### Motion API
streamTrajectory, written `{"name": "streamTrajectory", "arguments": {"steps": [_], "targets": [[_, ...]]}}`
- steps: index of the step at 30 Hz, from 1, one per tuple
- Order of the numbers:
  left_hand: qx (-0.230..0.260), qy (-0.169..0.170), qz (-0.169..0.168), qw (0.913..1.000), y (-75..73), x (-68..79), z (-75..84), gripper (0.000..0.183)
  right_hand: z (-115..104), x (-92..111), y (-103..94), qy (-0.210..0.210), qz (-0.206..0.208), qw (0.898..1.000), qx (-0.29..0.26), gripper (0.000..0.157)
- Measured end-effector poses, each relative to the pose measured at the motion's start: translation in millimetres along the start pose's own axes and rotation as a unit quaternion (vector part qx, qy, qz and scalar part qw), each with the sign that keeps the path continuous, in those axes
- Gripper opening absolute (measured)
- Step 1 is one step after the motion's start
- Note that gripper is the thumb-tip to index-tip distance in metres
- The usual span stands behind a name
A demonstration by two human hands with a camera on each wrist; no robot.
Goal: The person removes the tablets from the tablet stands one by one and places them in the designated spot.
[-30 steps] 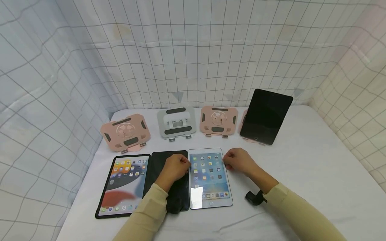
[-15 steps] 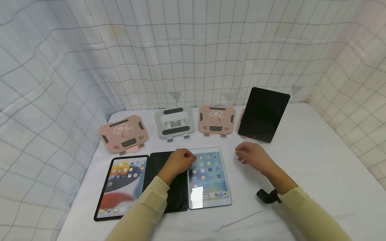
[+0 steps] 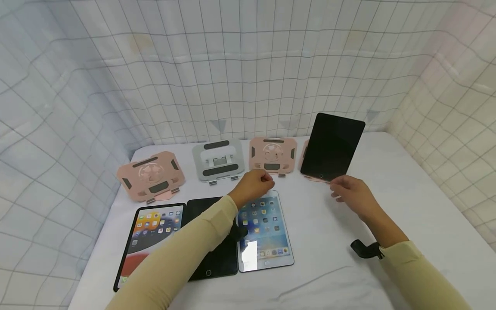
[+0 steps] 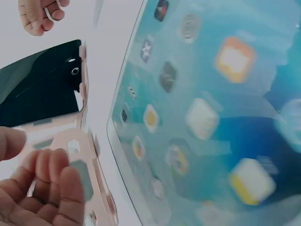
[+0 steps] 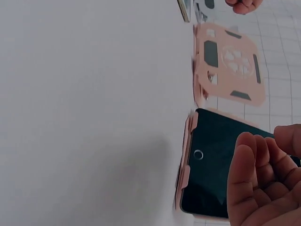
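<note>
My left hand [image 3: 253, 187] hovers above the top end of a white tablet [image 3: 263, 232] with a lit home screen, its fingers loosely curled with nothing between them. In the left wrist view its fingers [image 4: 70, 197] overlap a pink stand. My right hand [image 3: 354, 196], also relaxed and holding nothing, is at the lower edge of a black tablet [image 3: 333, 146] with a dark screen. This tablet leans upright on a pink stand [image 5: 185, 176], whose clips catch its lower edge. In the right wrist view the fingers [image 5: 242, 160] overlap its screen.
Along the back stand a pink stand [image 3: 151, 174], a grey stand [image 3: 199, 161] and another pink stand [image 3: 255, 161]. A dark-screened tablet [image 3: 217, 262] and a black-framed lit tablet [image 3: 145, 228] lie flat, partly under my left sleeve. Gridded white curtains [image 3: 240, 64] enclose the table.
My right hand has moved from the white tablet's right edge rightward and away from me to the upright black tablet. My left hand has moved right and forward, over the white tablet's top.
</note>
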State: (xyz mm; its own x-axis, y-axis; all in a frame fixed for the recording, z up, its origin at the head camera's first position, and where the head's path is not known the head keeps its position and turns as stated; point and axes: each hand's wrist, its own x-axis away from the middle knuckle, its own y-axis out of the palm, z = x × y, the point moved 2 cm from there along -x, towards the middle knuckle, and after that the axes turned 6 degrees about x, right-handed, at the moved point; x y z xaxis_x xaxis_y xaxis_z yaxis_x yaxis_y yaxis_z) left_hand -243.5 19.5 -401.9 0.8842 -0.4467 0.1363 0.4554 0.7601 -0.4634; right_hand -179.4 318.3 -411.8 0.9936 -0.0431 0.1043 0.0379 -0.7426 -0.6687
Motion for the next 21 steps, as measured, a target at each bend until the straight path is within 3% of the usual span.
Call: {"name": "streamTrajectory", "arguments": {"steps": [4, 7, 12, 16, 21], "targets": [[0.071, -0.006, -0.020, 0.9973, 7.3, -25.6, 14.3, 0.019, 6.5, -1.9, -13.1, 0.003, 0.014, 1.000, -0.008, 0.040], [0.097, -0.001, -0.013, 0.9952, 9.5, -45.2, 27.0, 0.019, 8.3, -6.2, -22.5, -0.003, 0.024, 1.000, -0.013, 0.041], [0.036, 0.035, 0.038, 0.9980, 9.9, -71.2, 50.4, 0.020, 6.9, -14.6, -42.7, -0.005, 0.053, 0.998, -0.015, 0.039], [0.032, 0.045, 0.065, 0.9964, 12.7, -90.2, 62.3, 0.022, 4.8, -22.9, -61.2, 0.002, 0.074, 0.997, -0.022, 0.038], [0.021, 0.046, 0.074, 0.9960, 17.6, -106.0, 75.2, 0.025, 6.4, -34.5, -78.6, 0.021, 0.089, 0.995, -0.037, 0.035]]}}
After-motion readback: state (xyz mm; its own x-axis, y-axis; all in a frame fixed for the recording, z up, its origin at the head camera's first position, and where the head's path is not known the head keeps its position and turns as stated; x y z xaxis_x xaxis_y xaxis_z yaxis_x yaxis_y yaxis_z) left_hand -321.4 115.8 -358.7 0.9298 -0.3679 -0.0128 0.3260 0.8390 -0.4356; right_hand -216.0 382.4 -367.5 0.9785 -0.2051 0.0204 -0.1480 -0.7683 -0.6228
